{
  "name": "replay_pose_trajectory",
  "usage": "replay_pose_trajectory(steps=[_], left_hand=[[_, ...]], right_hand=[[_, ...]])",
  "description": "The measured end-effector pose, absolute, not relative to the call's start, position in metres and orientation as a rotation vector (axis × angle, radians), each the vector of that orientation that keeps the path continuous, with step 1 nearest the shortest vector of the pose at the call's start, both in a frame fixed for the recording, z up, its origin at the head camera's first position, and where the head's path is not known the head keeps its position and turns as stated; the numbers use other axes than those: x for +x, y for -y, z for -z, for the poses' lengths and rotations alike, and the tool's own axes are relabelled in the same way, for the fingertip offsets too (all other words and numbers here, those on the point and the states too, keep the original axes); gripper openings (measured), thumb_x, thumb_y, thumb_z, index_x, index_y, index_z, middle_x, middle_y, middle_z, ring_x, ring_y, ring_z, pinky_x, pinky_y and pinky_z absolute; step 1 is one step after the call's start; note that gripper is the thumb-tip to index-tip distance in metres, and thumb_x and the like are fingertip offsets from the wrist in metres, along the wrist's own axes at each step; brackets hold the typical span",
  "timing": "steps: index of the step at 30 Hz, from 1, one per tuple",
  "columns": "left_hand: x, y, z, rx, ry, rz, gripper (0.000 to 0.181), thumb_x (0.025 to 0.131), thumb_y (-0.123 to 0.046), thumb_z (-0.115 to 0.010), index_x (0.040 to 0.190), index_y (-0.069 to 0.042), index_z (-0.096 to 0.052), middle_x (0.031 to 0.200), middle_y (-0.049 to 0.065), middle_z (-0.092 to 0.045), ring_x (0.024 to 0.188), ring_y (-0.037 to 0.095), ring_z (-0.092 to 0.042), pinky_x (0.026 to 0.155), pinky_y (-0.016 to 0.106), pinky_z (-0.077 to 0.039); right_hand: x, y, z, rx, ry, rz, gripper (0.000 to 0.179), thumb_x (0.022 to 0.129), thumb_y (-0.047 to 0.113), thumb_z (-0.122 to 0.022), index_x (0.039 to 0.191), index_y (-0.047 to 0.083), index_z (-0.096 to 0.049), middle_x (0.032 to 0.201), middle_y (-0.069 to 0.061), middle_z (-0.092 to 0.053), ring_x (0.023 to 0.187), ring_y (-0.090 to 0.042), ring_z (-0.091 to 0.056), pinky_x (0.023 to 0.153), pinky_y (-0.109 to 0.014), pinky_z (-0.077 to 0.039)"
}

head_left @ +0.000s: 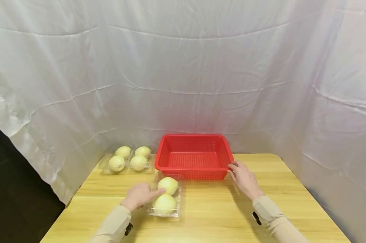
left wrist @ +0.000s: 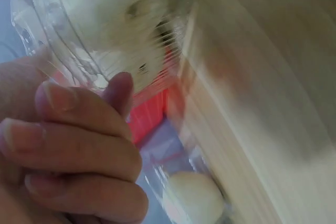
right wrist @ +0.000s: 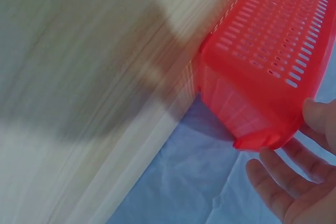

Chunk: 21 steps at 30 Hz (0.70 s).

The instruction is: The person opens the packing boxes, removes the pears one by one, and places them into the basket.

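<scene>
My left hand [head_left: 140, 195] grips the left side of a clear plastic box [head_left: 179, 202] that holds two pale yellow fruits [head_left: 167, 185], one behind the other. Its thumb reaches over the box, and in the left wrist view the other fingers [left wrist: 79, 153] curl at its side. A red plastic basket [head_left: 192, 168] with slotted walls stands at the back of the table. At its front right corner my right hand [head_left: 243, 177] pinches the rim. The right wrist view has the thumb [right wrist: 317, 115] against the basket's red wall [right wrist: 252, 85], with the fingers around the rim.
Two more clear boxes [head_left: 105, 166] with pale yellow fruits [head_left: 116, 163] stand left of the basket. The wooden table [head_left: 219, 216] ends at the back against a pale hanging cloth [head_left: 195, 111]. A dark area [head_left: 16, 189] lies beyond the table's left edge.
</scene>
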State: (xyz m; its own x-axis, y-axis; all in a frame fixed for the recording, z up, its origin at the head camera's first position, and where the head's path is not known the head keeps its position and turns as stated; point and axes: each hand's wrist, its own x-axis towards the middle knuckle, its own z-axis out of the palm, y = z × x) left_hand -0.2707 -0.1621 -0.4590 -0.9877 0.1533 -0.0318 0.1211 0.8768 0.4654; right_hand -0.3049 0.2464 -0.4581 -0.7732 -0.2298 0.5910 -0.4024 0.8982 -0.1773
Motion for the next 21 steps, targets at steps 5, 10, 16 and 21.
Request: replay_pose_trajectory(steps=[5,10,16,21], left_hand=[[-0.271,0.153,0.463,0.249,-2.936,-0.787,0.065,0.084,-0.074,-0.053,0.048,-0.022,-0.038,0.038,-0.010,-0.035,0.032,0.007,-0.038,0.037,0.023,-0.026],[-0.270,0.146,0.464,0.257,-2.947,-0.774,0.066,0.083,-0.075,-0.051,0.047,-0.022,-0.039,0.038,-0.009,-0.037,0.033,0.008,-0.039,0.037,0.024,-0.026],[-0.271,0.141,0.465,0.348,-2.918,-0.818,0.066,0.086,-0.072,-0.051,0.044,-0.022,-0.038,0.035,-0.010,-0.034,0.029,0.005,-0.035,0.036,0.023,-0.023],[-0.273,0.135,0.465,0.418,-2.856,-0.884,0.066,0.087,-0.070,-0.052,0.044,-0.022,-0.038,0.035,-0.010,-0.034,0.028,0.004,-0.033,0.035,0.022,-0.024]], right_hand=[[-0.305,-0.244,0.457,0.397,2.500,-0.386,0.019,0.089,0.015,-0.071,0.105,0.006,-0.072,0.108,-0.010,-0.065,0.093,-0.030,-0.065,0.065,-0.048,-0.056],[-0.304,-0.241,0.457,0.342,2.518,-0.379,0.018,0.089,0.018,-0.071,0.105,0.008,-0.071,0.109,-0.011,-0.065,0.094,-0.032,-0.065,0.061,-0.048,-0.054],[-0.303,-0.239,0.456,0.317,2.528,-0.384,0.021,0.091,0.019,-0.069,0.107,0.007,-0.070,0.111,-0.012,-0.063,0.093,-0.033,-0.065,0.062,-0.049,-0.054],[-0.300,-0.232,0.455,0.378,2.518,-0.337,0.034,0.088,0.025,-0.071,0.114,0.003,-0.068,0.118,-0.019,-0.062,0.104,-0.039,-0.060,0.078,-0.055,-0.053]])
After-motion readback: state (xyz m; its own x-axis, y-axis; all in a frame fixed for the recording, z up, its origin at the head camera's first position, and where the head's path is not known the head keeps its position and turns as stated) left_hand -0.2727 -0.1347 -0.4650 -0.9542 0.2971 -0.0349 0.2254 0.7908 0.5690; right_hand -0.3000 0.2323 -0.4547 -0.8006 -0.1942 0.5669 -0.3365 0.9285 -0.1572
